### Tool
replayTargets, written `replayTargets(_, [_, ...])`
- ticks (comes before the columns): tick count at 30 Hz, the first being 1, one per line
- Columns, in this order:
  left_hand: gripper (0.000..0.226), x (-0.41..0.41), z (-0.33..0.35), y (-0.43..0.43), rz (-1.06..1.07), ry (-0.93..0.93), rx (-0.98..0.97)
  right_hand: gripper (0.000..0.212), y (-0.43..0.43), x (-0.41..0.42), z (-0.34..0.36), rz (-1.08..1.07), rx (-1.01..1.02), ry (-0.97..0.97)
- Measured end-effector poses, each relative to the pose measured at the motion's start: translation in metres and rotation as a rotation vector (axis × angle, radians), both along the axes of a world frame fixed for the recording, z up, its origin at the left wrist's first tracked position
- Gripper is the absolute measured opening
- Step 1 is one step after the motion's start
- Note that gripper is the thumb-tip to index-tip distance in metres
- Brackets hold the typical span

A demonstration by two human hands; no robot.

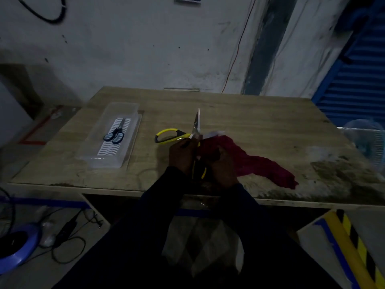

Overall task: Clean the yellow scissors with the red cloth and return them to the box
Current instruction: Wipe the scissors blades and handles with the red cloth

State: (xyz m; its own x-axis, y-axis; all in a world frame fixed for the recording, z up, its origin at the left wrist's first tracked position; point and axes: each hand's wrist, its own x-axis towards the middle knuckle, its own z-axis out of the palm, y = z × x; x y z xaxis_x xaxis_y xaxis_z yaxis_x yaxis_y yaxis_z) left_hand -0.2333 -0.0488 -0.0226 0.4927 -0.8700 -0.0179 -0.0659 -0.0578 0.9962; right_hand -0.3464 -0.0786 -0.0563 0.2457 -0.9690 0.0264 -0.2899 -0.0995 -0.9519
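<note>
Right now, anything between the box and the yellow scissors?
Nothing. Head view shows bare table between the box and the yellow scissors.

Your left hand [180,156] and right hand [224,165] are both bare, with no gloves, rings or watch that this dim light lets you make out. Each arm wears a long dark sleeve [158,197], black or perhaps deep navy, plain and without visible markings, ending snug at the wrist. The other sleeve [250,207] matches it, and both widen into loose, dark fabric toward your shoulders.
</note>
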Motion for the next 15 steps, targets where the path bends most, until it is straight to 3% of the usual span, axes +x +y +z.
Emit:
replayTargets(2, [0.049,0.010,0.001,0.003,-0.092,-0.358,0.082,0.021,-0.003,-0.009,0.008,-0.004,-0.051,0.028])
replayTargets(4, [0.053,0.030,0.006,0.008,0.072,-0.751,0.060,0.007,-0.009,-0.019,0.015,0.054,-0.141,-0.027])
replayTargets(6, [0.049,0.050,0.009,0.010,0.306,-1.002,-0.123,0.023,-0.010,-0.029,0.028,0.109,-0.168,-0.080])
replayTargets(8, [0.047,0.065,0.016,0.005,0.290,-1.006,-0.223,0.031,-0.013,-0.033,0.033,0.144,-0.150,-0.046])
replayTargets(10, [0.057,0.068,0.024,-0.005,-0.031,-1.006,0.027,0.032,-0.017,-0.032,0.036,0.155,-0.141,0.011])
replayTargets(12, [0.048,0.065,0.026,-0.009,-0.291,-0.978,0.179,0.032,-0.022,-0.030,0.037,0.185,-0.113,0.023])
replayTargets(15, [0.029,0.056,0.024,-0.004,-0.305,-0.398,0.045,0.038,-0.028,-0.028,0.035,0.229,-0.013,-0.110])
